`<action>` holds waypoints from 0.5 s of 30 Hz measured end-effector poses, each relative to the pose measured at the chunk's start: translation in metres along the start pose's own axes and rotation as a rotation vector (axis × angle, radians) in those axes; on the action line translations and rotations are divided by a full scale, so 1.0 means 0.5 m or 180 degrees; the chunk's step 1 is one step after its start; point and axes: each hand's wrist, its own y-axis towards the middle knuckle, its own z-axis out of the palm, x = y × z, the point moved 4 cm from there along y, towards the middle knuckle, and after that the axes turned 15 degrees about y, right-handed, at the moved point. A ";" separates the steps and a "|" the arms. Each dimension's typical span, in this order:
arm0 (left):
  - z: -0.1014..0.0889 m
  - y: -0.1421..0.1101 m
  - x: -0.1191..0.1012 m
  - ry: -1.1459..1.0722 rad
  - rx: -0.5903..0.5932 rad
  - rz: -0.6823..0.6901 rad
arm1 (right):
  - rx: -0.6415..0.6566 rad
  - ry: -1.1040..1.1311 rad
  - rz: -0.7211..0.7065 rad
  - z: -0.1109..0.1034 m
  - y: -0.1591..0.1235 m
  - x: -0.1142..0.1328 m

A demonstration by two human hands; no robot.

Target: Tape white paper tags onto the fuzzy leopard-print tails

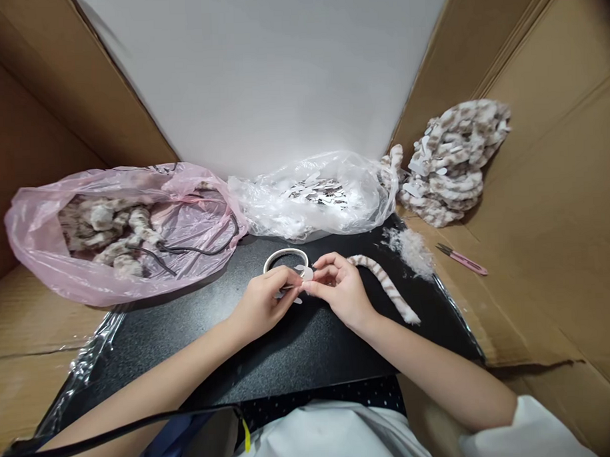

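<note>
My left hand (263, 302) and my right hand (344, 292) meet over the middle of the black table, fingers pinched together. Between their fingertips is a small white rounded piece (307, 274), thin and flat like a paper or plastic tab; its exact kind is unclear. Just behind my left fingers lies a roll of white tape (284, 252), partly covered by them. A striped plush strip (387, 287), white and brown like a tail, rests on the table beside my right hand, its upper end close to my knuckles.
A pink plastic bag (39, 228) with plush pieces and dark cords lies left. Behind is a clear bag (269, 210) of small flat pieces. At right are heaped plush strips (453, 163), white fluff (410, 251) and a pink-handled tool (462, 259). Cardboard walls (549, 200) surround the table.
</note>
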 end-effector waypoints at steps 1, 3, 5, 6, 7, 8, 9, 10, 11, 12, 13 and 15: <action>0.000 -0.001 0.000 0.0015 -0.0047 -0.0016 | 0.0027 -0.0075 -0.0143 0.001 -0.003 0.001; 0.002 -0.005 0.001 0.0027 -0.0085 -0.0067 | 0.0100 -0.0177 -0.0351 0.004 -0.010 0.003; 0.004 -0.011 0.005 0.0019 -0.0148 -0.0275 | 0.0191 -0.0269 -0.0490 0.007 -0.016 0.002; 0.004 -0.014 0.008 0.0012 -0.0181 -0.0402 | 0.0226 -0.0326 -0.0554 0.008 -0.019 0.002; 0.004 -0.016 0.009 0.0015 -0.0199 -0.0503 | 0.0259 -0.0388 -0.0615 0.008 -0.021 0.002; 0.005 -0.018 0.009 0.0029 -0.0193 -0.0563 | 0.0282 -0.0460 -0.0683 0.008 -0.023 0.002; 0.006 -0.019 0.007 0.0051 -0.0168 -0.0580 | 0.0297 -0.0548 -0.0773 0.006 -0.025 0.002; 0.006 -0.019 0.004 0.0069 -0.0123 -0.0573 | 0.0313 -0.0661 -0.0887 0.004 -0.026 0.003; 0.006 -0.019 0.002 0.0074 -0.0096 -0.0582 | 0.0334 -0.0796 -0.1006 0.003 -0.028 0.005; 0.006 -0.018 0.000 0.0043 -0.0078 -0.0631 | 0.0361 -0.0938 -0.1117 0.001 -0.029 0.007; 0.005 -0.017 -0.001 -0.0050 -0.0058 -0.0720 | 0.0399 -0.1078 -0.1209 0.000 -0.030 0.008; 0.008 -0.015 0.003 -0.0467 0.0047 -0.1026 | 0.0499 -0.1318 -0.1359 -0.002 -0.031 0.013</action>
